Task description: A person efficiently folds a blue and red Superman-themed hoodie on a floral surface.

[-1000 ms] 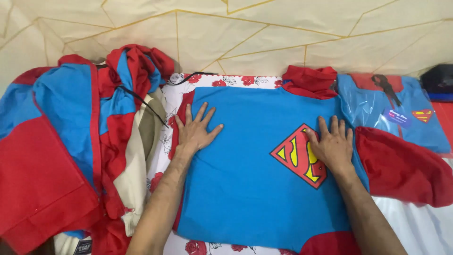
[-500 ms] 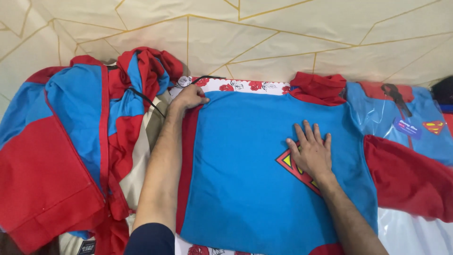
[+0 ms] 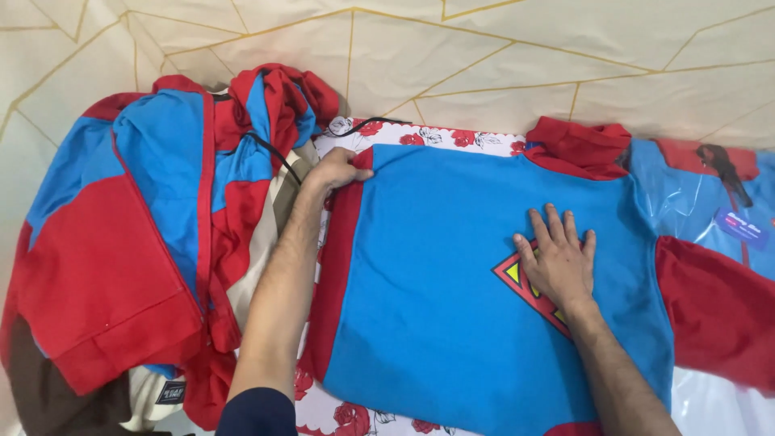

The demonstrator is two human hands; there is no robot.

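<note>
Head view: a blue shirt (image 3: 452,299) with red sleeves and a red-and-yellow emblem (image 3: 525,282) lies flat, front up, on a rose-print sheet (image 3: 428,137). The left hand (image 3: 339,171) pinches the shirt's upper left corner at the red side seam, fingers closed on the cloth. The right hand (image 3: 559,260) lies flat and open on the chest, fingers spread, covering part of the emblem and gripping nothing. A pile of red and blue garments (image 3: 153,234) sits just left of the sheet, touching its edge. A bagged shirt (image 3: 710,202) in clear plastic lies at the right, beside the red collar (image 3: 581,145).
</note>
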